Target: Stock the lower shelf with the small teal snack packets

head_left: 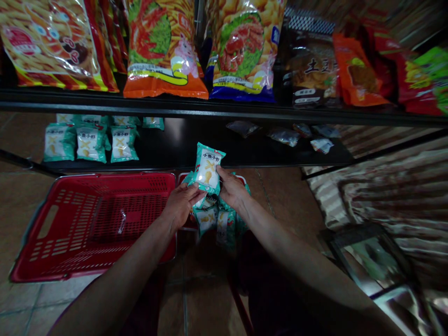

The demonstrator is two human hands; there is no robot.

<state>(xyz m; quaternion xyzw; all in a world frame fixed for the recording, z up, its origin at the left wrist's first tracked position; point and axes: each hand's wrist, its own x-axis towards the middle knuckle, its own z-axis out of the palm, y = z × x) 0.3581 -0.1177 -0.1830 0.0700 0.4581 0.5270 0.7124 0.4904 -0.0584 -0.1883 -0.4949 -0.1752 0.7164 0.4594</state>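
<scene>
A small teal and white snack bag [209,169] is held upright between my two hands at the front edge of the lower shelf. My left hand [182,200] pinches its lower left corner. My right hand [231,185] grips its right side with the thumb on the front. Beneath my hands, several similar teal bags [206,219] fill a second red basket [241,178], mostly hidden by the bags and my hands. More of these teal bags [91,142] stand in rows on the left of the lower shelf [182,140].
A red basket [133,186] lies on the floor at the left. Large snack bags [161,46] line the upper shelf, whose black edge [168,108] crosses above my hands. Small silvery packets [283,135] lie on the lower shelf's right. A framed object [374,256] stands at the lower right.
</scene>
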